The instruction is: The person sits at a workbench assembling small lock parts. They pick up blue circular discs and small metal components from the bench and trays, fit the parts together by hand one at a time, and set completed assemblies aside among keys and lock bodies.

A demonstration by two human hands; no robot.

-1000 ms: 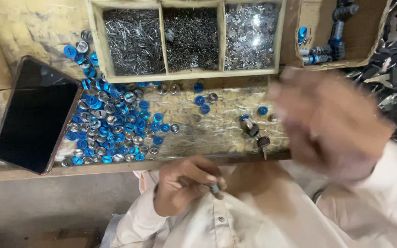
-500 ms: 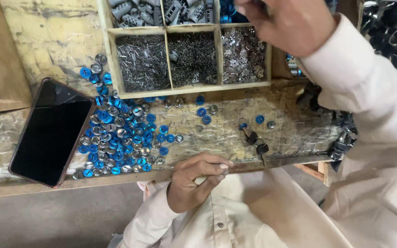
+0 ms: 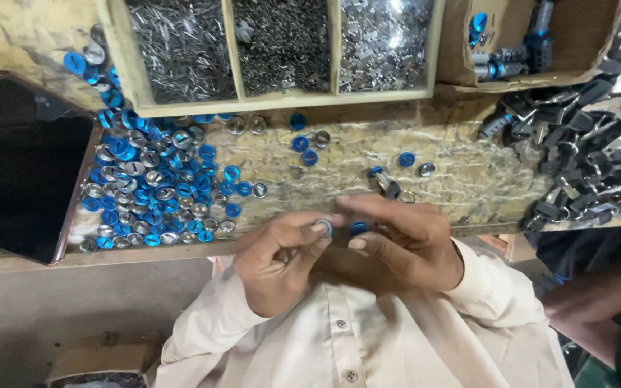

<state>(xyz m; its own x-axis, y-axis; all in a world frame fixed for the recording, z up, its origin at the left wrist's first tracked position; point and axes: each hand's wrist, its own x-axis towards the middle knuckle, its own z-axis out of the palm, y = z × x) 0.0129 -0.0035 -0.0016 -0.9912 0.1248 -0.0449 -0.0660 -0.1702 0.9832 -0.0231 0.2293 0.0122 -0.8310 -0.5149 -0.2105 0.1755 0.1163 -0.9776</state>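
My left hand [image 3: 276, 255] pinches a small silver ring-shaped cap [image 3: 322, 228] between thumb and fingertips, close to my chest at the bench's front edge. My right hand [image 3: 404, 241] meets it from the right and holds a small blue cap [image 3: 359, 228] against the same spot. The two hands touch at the fingertips. A heap of blue and silver caps [image 3: 156, 183] lies on the bench just left of my hands.
A wooden tray [image 3: 282, 100] with three compartments of small metal parts stands at the back. A black phone [image 3: 26, 169] lies at the left. A cardboard box [image 3: 533, 43] and a pile of dark metal pieces [image 3: 598, 158] fill the right. Another person's arm [image 3: 591, 302] is at the lower right.
My right hand has come down from the tray at the back to meet my left hand at the bench's front edge. The left hand stayed near my chest.
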